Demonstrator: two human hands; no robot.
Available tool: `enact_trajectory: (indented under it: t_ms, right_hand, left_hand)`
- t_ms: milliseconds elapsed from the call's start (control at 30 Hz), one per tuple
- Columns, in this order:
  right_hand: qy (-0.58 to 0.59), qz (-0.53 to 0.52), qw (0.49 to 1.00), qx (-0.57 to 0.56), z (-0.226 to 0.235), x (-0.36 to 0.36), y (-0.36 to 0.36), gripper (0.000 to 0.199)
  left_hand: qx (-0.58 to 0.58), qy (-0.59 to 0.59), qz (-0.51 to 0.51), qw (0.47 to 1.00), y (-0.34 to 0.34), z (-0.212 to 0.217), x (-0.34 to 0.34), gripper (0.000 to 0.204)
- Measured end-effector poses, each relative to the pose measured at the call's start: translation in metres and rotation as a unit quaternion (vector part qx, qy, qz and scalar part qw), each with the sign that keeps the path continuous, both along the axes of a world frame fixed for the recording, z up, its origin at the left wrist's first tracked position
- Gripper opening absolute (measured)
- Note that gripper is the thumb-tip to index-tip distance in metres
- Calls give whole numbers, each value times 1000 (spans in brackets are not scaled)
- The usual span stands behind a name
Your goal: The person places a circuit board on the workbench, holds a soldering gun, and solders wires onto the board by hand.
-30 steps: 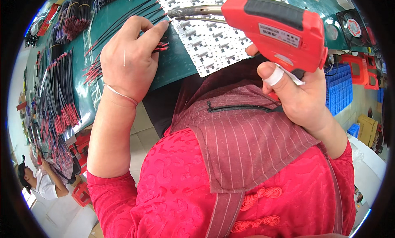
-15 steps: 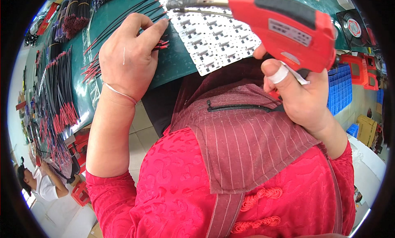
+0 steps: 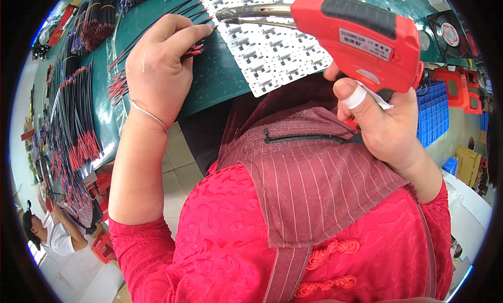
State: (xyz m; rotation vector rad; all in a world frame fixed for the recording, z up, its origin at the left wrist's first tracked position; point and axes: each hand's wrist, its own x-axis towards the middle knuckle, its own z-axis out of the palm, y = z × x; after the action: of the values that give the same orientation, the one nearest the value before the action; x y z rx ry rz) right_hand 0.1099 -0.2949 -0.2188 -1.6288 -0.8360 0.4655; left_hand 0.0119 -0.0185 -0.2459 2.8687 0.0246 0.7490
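Note:
My right hand (image 3: 385, 122) grips a red pistol-shaped soldering gun (image 3: 356, 38) with a curved metal tip pointing left over a white panel of small circuit boards (image 3: 272, 57) on the green mat (image 3: 215, 80). A white bandage wraps that hand's thumb. My left hand (image 3: 160, 67) rests on the mat left of the panel, fingers pinched on thin red-and-black wires (image 3: 191, 50) whose ends reach toward the panel's edge. A thin bangle circles the left wrist.
Bundles of red-tipped black wires (image 3: 73, 125) lie along the table's left side. Blue crates (image 3: 434, 112) and red bins (image 3: 461, 88) stand at the right. Another person (image 3: 50, 232) sits at the lower left. My red blouse and striped apron fill the foreground.
The soldering gun has shifted slightly to the right and up, its tip now above the panel's upper part. My left hand has stayed on the wires.

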Motion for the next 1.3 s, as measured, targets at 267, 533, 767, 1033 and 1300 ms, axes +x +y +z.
enact_trajectory:
  t_ms: [267,533,767,1033,1300]
  right_hand:
    - [-6,1,1000,9,-2,-1,1,24]
    - [30,-1,999,-34,2,-2,0,27]
    - [-2,12,1000,-14,-2,0,1,28]
    - [0,10,1000,-11,-3,0,0,24]
    - [10,-7,1000,-11,3,-5,-1,23]
  left_hand:
    - [-89,-2,-24,996,9,-2,4,35]
    - [-106,14,-23,994,10,-2,6,36]
    - [-125,12,-32,992,13,-4,8,35]
    - [-133,7,-36,990,12,-3,8,35]
    - [-97,15,-26,995,9,-2,4,31]
